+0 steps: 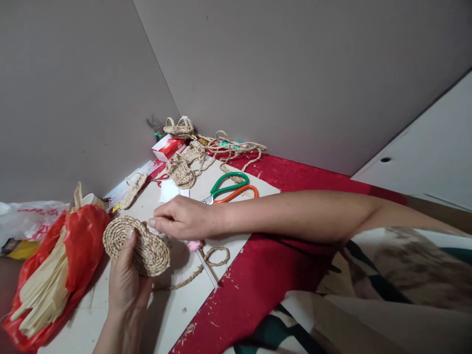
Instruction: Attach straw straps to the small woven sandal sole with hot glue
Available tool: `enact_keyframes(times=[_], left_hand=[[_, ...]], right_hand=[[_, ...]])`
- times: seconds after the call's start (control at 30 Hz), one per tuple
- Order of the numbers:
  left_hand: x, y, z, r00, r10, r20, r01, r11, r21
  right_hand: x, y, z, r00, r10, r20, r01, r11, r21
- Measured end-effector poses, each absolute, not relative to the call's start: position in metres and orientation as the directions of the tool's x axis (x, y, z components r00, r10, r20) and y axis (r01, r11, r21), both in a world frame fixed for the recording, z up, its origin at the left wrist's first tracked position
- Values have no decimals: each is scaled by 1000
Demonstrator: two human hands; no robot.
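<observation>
My left hand [127, 280] is closed on a woven straw sole [149, 248], its thumb on the upper face and its fingers underneath. The sole has a coiled, figure-eight shape and is tilted towards me. Beside its far right edge is my right hand [184, 218], its fingers pinched together; whatever is between them is hidden. Below the right hand, a pink thing with a pale rod [207, 268] lies on the board. A braided straw cord [184, 281] curls beside it. Just beyond my right wrist rest scissors with green and orange handles [234, 187].
A pale board [206, 305] lies on a red cloth [258, 290]. At left, a red plastic bag [86, 241] holds dried husk strips [46, 290]. Towards the corner are small woven slippers [180, 169], a red-and-white box [167, 147] and tangled straw cord [236, 147]. Grey walls [295, 73] rise behind.
</observation>
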State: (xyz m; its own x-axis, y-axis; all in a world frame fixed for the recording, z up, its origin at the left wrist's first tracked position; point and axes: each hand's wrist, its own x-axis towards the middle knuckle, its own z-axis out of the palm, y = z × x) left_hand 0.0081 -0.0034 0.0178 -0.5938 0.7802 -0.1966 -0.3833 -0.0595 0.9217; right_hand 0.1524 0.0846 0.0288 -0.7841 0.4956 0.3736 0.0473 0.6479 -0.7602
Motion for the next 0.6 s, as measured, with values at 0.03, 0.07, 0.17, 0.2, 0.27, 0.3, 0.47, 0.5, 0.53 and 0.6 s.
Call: enact_keyframes(times=[0.03, 0.07, 0.17, 0.2, 0.27, 0.3, 0.47, 0.5, 0.53, 0.6], left_hand=[[7, -3, 18, -592, 780, -202, -387, -55, 920], [7, -4, 18, -580, 788, -205, -386, -44, 922], [6, -7, 18, -538, 822, -185, -348, -17, 937], [6, -9, 17, -532, 829, -173, -330, -15, 944], [5, -12, 17, -528, 836, -149, -298, -18, 954], [4, -13, 17, -526, 840, -137, -285, -22, 958], [5, -14, 18, -490, 870, -61, -190, -38, 981], [6, -14, 18, -484, 874, -46, -165, -40, 985], [7, -14, 19, -482, 876, -33, -144, -42, 989], [10, -14, 19, -493, 870, -10, -110, -51, 993]], right_hand=[[152, 84, 27, -771, 509, 383, 13, 615, -789], [152, 84, 25, -774, 510, 376, -14, 579, -815], [151, 81, 19, -828, 479, 293, -55, 450, -892], [151, 80, 17, -846, 460, 268, -67, 409, -910], [150, 81, 13, -879, 407, 248, -103, 346, -933], [150, 82, 12, -889, 385, 246, -120, 323, -939], [149, 85, 7, -902, 334, 272, -183, 275, -944], [149, 85, 7, -898, 337, 284, -195, 274, -942], [149, 84, 7, -892, 345, 293, -203, 274, -940], [150, 81, 7, -885, 364, 292, -201, 268, -942]])
